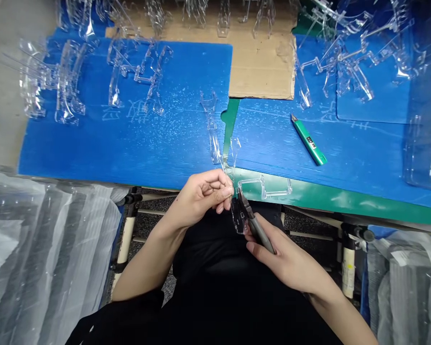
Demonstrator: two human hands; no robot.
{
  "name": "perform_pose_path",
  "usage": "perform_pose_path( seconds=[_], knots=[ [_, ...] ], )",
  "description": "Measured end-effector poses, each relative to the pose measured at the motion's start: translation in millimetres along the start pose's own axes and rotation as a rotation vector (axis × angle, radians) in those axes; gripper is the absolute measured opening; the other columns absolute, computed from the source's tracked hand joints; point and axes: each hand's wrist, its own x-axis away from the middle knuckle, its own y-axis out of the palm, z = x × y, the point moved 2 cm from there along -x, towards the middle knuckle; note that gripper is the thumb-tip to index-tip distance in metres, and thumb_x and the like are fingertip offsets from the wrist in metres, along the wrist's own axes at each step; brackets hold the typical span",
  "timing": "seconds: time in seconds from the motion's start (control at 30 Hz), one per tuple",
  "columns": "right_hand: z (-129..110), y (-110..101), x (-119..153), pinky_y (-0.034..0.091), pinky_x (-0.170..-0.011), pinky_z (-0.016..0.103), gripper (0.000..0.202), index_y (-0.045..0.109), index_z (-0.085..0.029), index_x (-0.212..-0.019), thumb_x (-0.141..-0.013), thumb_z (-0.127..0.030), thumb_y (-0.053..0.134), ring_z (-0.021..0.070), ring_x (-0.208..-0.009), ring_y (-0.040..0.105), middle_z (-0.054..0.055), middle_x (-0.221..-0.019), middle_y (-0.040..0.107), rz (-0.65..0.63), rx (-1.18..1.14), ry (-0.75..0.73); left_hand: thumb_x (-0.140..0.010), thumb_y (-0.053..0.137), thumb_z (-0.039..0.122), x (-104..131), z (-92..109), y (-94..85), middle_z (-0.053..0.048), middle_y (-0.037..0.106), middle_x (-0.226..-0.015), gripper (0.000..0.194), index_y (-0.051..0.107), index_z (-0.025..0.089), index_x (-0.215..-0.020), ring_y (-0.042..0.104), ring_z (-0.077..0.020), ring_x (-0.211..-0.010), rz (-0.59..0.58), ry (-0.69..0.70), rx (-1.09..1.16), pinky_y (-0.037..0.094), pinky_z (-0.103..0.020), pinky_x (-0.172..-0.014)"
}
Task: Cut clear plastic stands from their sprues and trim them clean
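My left hand (pixel 211 195) is closed, pinching a clear plastic molded part (pixel 234 149) at the table's front edge. A thin clear runner (pixel 263 186) sticks out from that part to the right. In my right hand (pixel 273 249) is a pair of nippers (pixel 259 233) with grey handles, my fingers wrapped round them. The jaws point up and left and lie against the clear plastic close to my left fingertips; whether they are biting into it I cannot tell. Just beyond my left hand, another clear plastic piece (pixel 212 134) lies on the blue sheet.
A green utility knife (pixel 309 140) lies on the blue sheet (pixel 187 67), right of centre. Clear molded parts are piled at the left (pixel 68 81) and right (pixel 355 62). Cardboard (pixel 262 67) covers the middle back. Bags of wrapped goods (pixel 57 239) stand below the table on both sides.
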Motion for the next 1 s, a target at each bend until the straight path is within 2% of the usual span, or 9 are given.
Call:
perform_pose_path(
  seconds=[0.2,0.47,0.7,0.8,0.87,1.0],
  knots=[
    [3.3,-8.1,0.0,0.047,-0.092,0.039,0.007,0.056,-0.025,-0.112,-0.11,-0.031,0.057,0.0225,-0.098,0.057,0.003,-0.107,0.063,-0.041,-0.053,-0.034,-0.101,0.083,0.04,-4.5,1.2,4.6,-0.002,0.071,-0.072,0.026,0.071,0.017,-0.095,0.06,-0.0096,-0.057,-0.004,-0.008,0.002,0.049,-0.019,-0.054],
    [9.5,-24.7,4.4,0.047,-0.086,0.039,0.007,0.055,-0.025,-0.105,-0.11,-0.031,0.056,0.022,-0.092,0.056,0.002,-0.101,0.06,-0.118,-0.018,-0.041,-0.102,0.082,0.036,-12.8,4.2,14.5,-0.002,0.071,-0.072,0.023,0.071,0.017,-0.094,0.061,-0.0094,-0.056,-0.049,-0.031,-0.004,0.049,-0.019,-0.054],
    [14.9,-38.1,0.5,0.047,-0.067,0.033,0.016,0.052,-0.024,-0.102,-0.113,-0.036,0.053,0.0147,-0.069,0.052,-0.002,-0.088,0.054,-0.082,-0.147,-0.079,-0.098,0.086,0.028,-35.4,9.2,28.7,0.0,0.07,-0.072,0.02,0.07,0.017,-0.093,0.057,-0.0078,-0.056,-0.05,-0.038,-0.015,0.045,-0.017,-0.054],
    [23.1,-43.3,-7.3,0.043,-0.062,0.03,0.024,0.05,-0.024,-0.1,-0.114,-0.044,0.056,0.0129,-0.063,0.049,-0.004,-0.079,0.05,-0.077,-0.316,-0.058,-0.097,0.088,0.033,-52.4,13.5,34.6,0.0,0.069,-0.07,0.025,0.069,0.017,-0.091,0.056,-0.0082,-0.056,-0.057,-0.068,-0.057,0.044,-0.019,-0.054],
    [27.6,-46.0,-13.7,0.037,-0.057,0.026,0.03,0.049,-0.024,-0.1,-0.111,-0.05,0.062,0.0106,-0.06,0.043,-0.007,-0.075,0.045,-0.082,-0.523,-0.049,-0.095,0.089,0.038,-68.2,18.4,36.7,-0.001,0.07,-0.07,0.03,0.069,0.016,-0.089,0.056,-0.0087,-0.055,-0.06,-0.092,-0.114,0.044,-0.02,-0.054],
    [31.2,-48.5,-19.8,0.021,-0.051,0.022,0.046,0.045,-0.024,-0.095,-0.099,-0.052,0.08,0.0065,-0.058,0.027,-0.009,-0.076,0.037,-0.111,-0.911,-0.058,-0.094,0.086,0.044,-107.7,32.9,32.5,-0.004,0.07,-0.067,0.036,0.068,0.015,-0.082,0.056,-0.0101,-0.052,-0.023,-0.123,-0.392,0.042,-0.022,-0.051]
  ],
)
